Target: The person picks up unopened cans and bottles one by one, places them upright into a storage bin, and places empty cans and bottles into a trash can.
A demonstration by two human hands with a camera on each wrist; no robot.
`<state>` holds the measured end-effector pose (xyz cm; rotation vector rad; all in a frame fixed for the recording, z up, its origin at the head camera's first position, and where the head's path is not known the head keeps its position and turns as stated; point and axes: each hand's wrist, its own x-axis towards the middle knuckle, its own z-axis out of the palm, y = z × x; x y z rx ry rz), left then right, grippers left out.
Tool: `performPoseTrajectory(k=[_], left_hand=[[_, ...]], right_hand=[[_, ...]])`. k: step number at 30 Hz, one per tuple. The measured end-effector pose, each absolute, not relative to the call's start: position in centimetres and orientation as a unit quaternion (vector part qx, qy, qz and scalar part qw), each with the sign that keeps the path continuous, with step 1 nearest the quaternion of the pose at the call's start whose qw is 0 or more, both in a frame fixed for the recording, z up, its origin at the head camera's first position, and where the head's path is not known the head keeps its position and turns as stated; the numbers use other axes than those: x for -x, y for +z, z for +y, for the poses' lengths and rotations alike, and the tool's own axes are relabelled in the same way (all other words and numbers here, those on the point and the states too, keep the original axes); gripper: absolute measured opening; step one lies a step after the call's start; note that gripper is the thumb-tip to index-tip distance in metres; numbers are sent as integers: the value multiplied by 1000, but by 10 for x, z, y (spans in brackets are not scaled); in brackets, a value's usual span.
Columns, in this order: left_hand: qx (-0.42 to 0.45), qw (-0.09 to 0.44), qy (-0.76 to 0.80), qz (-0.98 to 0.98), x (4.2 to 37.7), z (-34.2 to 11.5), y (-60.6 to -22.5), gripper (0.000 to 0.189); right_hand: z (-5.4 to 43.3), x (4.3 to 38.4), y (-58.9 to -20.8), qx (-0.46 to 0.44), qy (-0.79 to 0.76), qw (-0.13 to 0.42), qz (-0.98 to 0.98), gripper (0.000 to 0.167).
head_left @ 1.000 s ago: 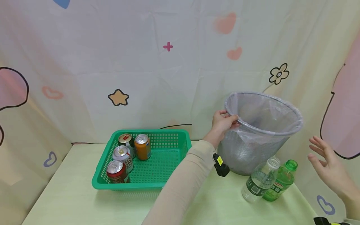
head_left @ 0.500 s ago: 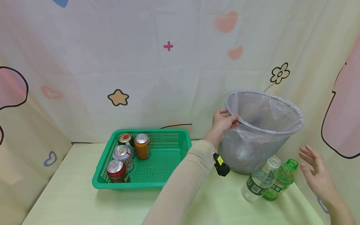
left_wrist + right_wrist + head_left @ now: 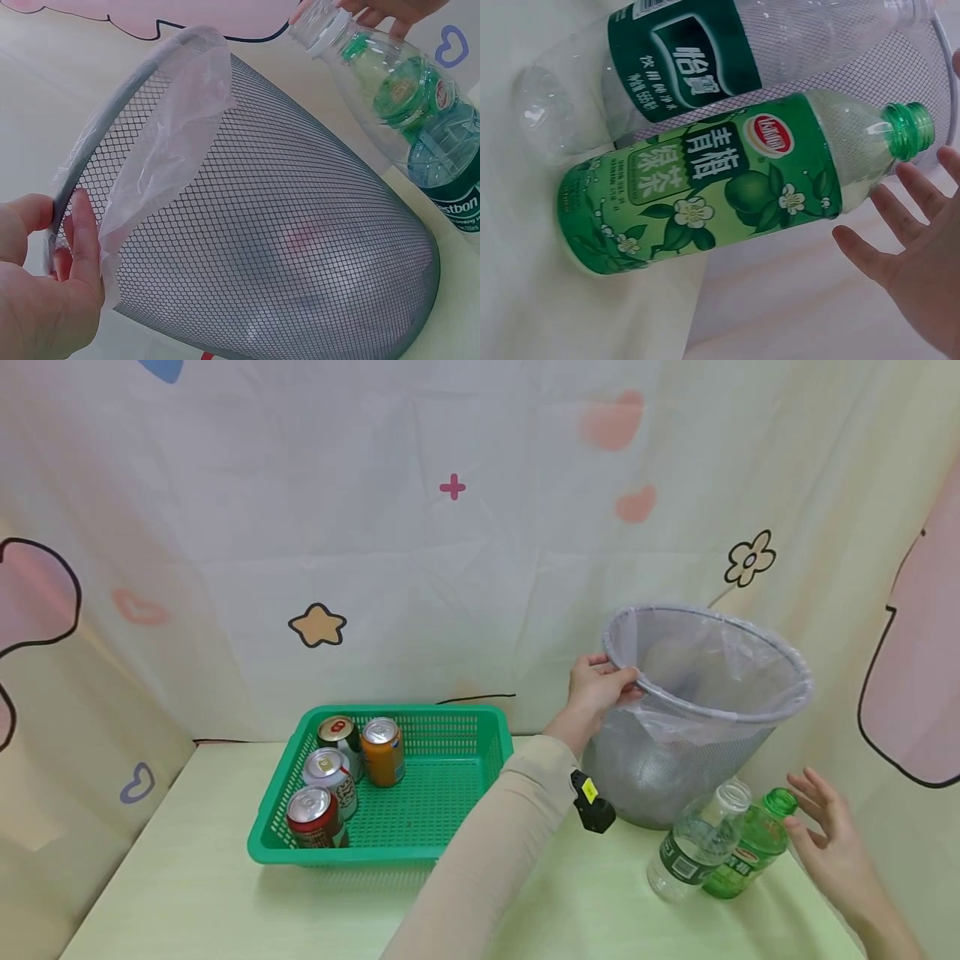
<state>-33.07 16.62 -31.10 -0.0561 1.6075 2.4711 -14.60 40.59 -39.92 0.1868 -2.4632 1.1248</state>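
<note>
My left hand [image 3: 600,687] pinches the rim of a grey mesh wastebasket [image 3: 675,768], thumb on one side and fingers on the other, over a clear plastic liner [image 3: 169,142]. The basket leans a little. Beside its base stand two uncapped bottles: a clear water bottle [image 3: 690,852] with a dark green label, and a green tea bottle [image 3: 705,176] just right of it. My right hand [image 3: 828,835] is at the green bottle's right side, fingers spread and extended, fingertips close to its neck and shoulder. It holds nothing.
Left of my sleeve sits a green plastic basket [image 3: 442,856] with several drink cans [image 3: 318,818] along its left side. A printed curtain [image 3: 375,527] hangs behind the table [image 3: 187,893], whose right edge runs close by the bottles.
My right hand has moved left and down, from the far right to beside the green bottle. The left hand keeps its grip on the wastebasket rim.
</note>
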Motion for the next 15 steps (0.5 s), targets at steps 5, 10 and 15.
performPoseTrajectory(k=[5,10,15], left_hand=[[18,95,834,543,329,167,-311,36],[17,93,834,543,329,167,-310,36],[19,93,832,546,327,165,-309,37]], right_hand=[[406,143,-410,-56,401,215,-889,69],[407,139,-420,-35,399,198,-895,73],[406,137,-427,-20,406,181,-895,78]])
